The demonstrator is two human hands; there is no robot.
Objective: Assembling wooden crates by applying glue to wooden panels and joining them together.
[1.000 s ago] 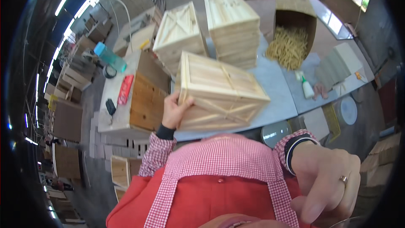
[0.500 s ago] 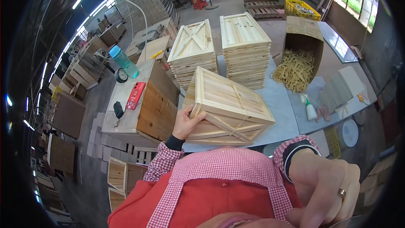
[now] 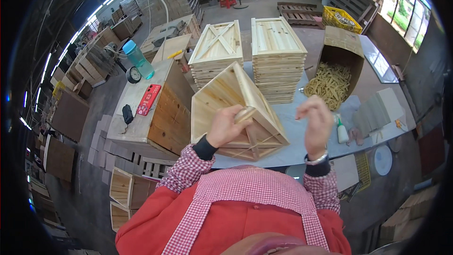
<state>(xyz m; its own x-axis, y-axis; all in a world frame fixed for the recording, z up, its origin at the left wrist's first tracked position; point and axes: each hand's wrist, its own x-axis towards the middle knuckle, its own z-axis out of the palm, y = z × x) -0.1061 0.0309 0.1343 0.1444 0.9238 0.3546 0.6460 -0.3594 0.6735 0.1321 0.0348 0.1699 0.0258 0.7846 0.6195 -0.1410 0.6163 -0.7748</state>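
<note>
A pale wooden crate (image 3: 217, 89) with a braced side stands tilted on one edge on the covered table in front of me. My left hand (image 3: 227, 125) is closed round its near upper corner, thumb and fingers gripping the frame. A thin tan band (image 3: 270, 135) crosses the braced side. To the right of the crate, my right hand (image 3: 315, 125) is raised above the table, apart from the wood. Its fingers look bent but are blurred, and whether they hold anything does not show.
Behind the crate rise two stacks of wooden panels, one (image 3: 217, 42) cross-braced on top, one (image 3: 278, 38) plain. A carton (image 3: 347, 42) spills tan rubber bands (image 3: 328, 85) at right, near a glue bottle (image 3: 341, 132). A cabinet (image 3: 137, 123) at left bears a red phone (image 3: 148, 99) and a blue bottle (image 3: 138, 59).
The crate has been tipped and turned, its side panel now facing up at left. My left hand has moved right with its corner. My right hand has come up from lower right to beside it.
</note>
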